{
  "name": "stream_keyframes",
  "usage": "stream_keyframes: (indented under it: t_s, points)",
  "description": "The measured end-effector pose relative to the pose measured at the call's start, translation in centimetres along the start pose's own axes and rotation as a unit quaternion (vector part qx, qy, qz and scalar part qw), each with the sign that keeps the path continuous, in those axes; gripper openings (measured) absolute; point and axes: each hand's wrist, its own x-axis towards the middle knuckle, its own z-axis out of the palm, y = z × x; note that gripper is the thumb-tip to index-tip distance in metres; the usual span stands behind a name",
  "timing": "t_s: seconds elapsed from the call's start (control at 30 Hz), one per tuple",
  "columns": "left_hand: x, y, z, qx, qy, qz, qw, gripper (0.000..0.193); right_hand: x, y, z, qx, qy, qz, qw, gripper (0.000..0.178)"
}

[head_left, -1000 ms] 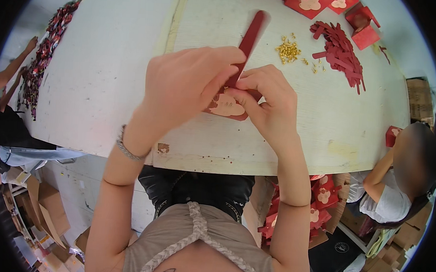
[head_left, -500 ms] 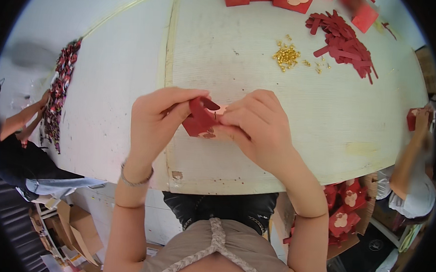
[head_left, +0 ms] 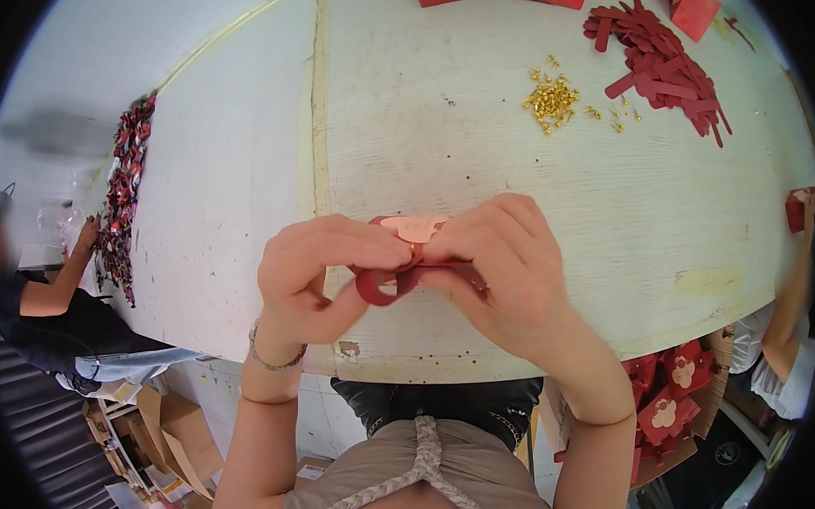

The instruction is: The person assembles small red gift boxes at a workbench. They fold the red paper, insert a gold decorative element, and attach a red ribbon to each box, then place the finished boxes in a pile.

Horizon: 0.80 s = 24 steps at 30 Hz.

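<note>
Item under inspection: a small red box [head_left: 413, 227] with a pale pink patch, located above the near part of the white table [head_left: 228, 201], between the two hands. A red strip [head_left: 387, 298] curls into a loop on its near side, and a gold stud [head_left: 414, 249] shows beside the left fingertips.

Right hand [head_left: 509, 268]: thumb and bent fingers are clamped on the box edge. Left hand [head_left: 311, 267]: fingers lie together, tips by the stud; the thumb stands apart below, near the loop. Whether it presses on the strip cannot be told.

Handling, as judged: the box is likely light and thin-walled, card-like, liable to crush or crease under hard pressure. The strip seems flexible and springy, apt to uncurl if released. The stud is small, smooth and probably slippery. Best hold: the box by its side edges, the strip by its flat faces near the stud.

Containers: a cardboard carton [head_left: 717, 373] at lower right holds a number of red boxes with pink patches [head_left: 664, 416], loosely heaped. An open brown carton [head_left: 190, 436] stands at lower left; its contents cannot be made out. A heap of gold studs [head_left: 552, 101] and a pile of red strips [head_left: 661, 70] lie loose on the table, uncontained
</note>
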Motion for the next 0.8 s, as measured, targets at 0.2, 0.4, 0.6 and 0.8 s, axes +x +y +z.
stream_keyframes:
  t_s: [0.2,0.4,0.6,0.8]
  points:
    - [-0.6,0.5,0.4,-0.001,-0.009,-0.103,0.995,0.036,-0.1,0.2,0.2,-0.012,-0.001,-0.056,0.998,0.025]
    - [0.5,0.5,0.5,-0.024,-0.054,-0.099,0.993,0.025,-0.5,0.9,0.8,0.002,0.030,-0.105,0.994,0.022]
    - [-0.1,-1.4,0.5,-0.112,-0.073,-0.102,0.986,0.016,-0.7,0.9,1.0,0.001,0.040,-0.122,0.992,0.023]
    - [-0.9,-1.4,0.7,-0.065,-0.040,-0.083,0.994,0.015,-0.5,-0.5,0.6,0.137,-0.022,0.075,0.987,0.024]
